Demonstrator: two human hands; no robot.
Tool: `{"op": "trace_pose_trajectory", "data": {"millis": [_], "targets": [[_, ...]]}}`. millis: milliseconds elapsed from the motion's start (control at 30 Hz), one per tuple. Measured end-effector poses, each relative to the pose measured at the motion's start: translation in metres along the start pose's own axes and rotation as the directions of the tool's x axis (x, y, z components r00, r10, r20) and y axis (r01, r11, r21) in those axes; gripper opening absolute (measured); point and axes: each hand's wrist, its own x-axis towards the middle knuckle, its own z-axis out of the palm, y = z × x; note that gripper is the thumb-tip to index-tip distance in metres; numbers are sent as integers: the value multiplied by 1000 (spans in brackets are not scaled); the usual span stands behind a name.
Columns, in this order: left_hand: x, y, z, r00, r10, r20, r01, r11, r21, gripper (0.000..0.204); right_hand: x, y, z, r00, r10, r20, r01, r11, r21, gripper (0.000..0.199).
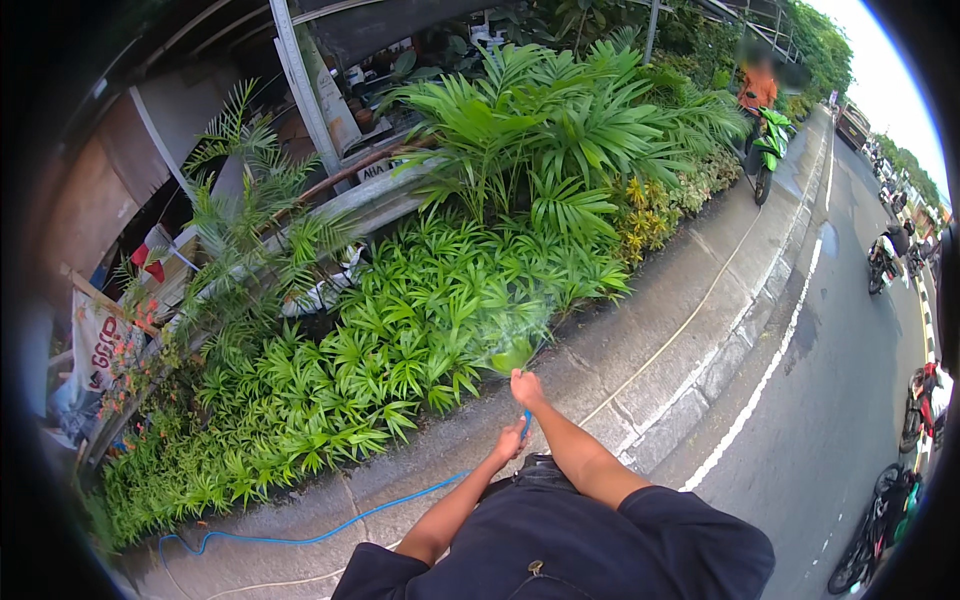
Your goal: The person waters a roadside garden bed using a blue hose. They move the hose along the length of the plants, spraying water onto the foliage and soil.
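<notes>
A blue hose [330, 536] runs over the pavement from the lower left up to my hands. My left hand [511, 439] is closed round the hose. Just ahead of it, my right hand [526, 388] is closed at the hose's front end; the fingers cover the tip. A fine white spray [515, 325] fans out beyond my right hand over the plants. At that hand's front shows a broad light-green shape [512, 355], and I cannot tell whether it is a leaf. Low leafy palms [330, 370] fill the bed to the left of my hands.
Taller palms [540, 130] and a yellow-leaved shrub [645, 215] stand farther along the bed. A metal guardrail [375, 205] runs behind. A person in orange [758, 90] is on a green motorbike [771, 145] on the pavement ahead. Motorbikes [885, 255] line the road [800, 400] at right.
</notes>
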Motion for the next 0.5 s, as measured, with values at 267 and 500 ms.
{"op": "trace_pose_trajectory", "data": {"millis": [267,500], "targets": [[3,7,-19,996,27,-90,-27,1000,5,47,-19,-47,-8,1000,13,-24,-12,999,37,51],[-7,0,-29,995,28,-93,-34,997,-70,48,-17,-45,21,985,-167,49,167,986,1,52]]}}
